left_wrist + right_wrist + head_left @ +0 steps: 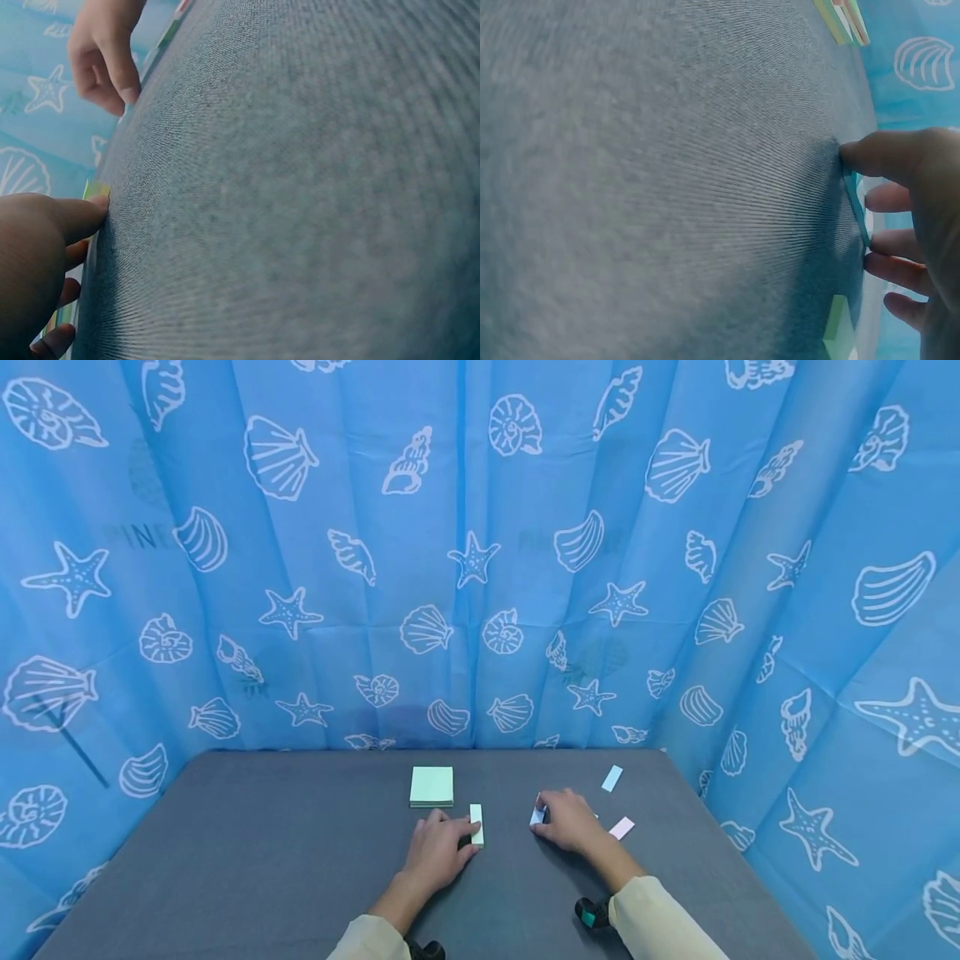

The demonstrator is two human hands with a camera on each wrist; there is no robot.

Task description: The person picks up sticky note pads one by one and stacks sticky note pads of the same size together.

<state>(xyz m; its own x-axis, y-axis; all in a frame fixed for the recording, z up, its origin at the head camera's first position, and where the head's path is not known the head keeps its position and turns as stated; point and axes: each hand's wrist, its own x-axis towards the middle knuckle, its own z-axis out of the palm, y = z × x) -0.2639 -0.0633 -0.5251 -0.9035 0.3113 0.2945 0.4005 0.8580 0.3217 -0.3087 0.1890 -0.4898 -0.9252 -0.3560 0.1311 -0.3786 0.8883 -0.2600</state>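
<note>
Both hands lie low on the grey table (262, 852), each working a small slip of paper. The left hand (438, 852) rests palm down with its fingers together and slightly bent, the fingertips pressing on the near end of a pale green folded strip (476, 823) that lies just right of them; the flat press seems meant to pin the strip and sharpen its crease. The right hand (567, 820) sits to the right, fingers curled over a small white-blue folded paper (537, 815) at its left edge; in the right wrist view the thumb and fingers lie along a thin teal edge, so it appears to pinch the paper against the cloth, though how firmly I cannot tell.

Farther back, left of centre, a pad of green sticky notes (431, 786) sits squarely stacked, likely the supply within easy reach. A light blue strip (612, 778) lies far right, and a pink strip (622, 828) just right of the right hand, set aside apart from each other. No container shows anywhere on the table
</note>
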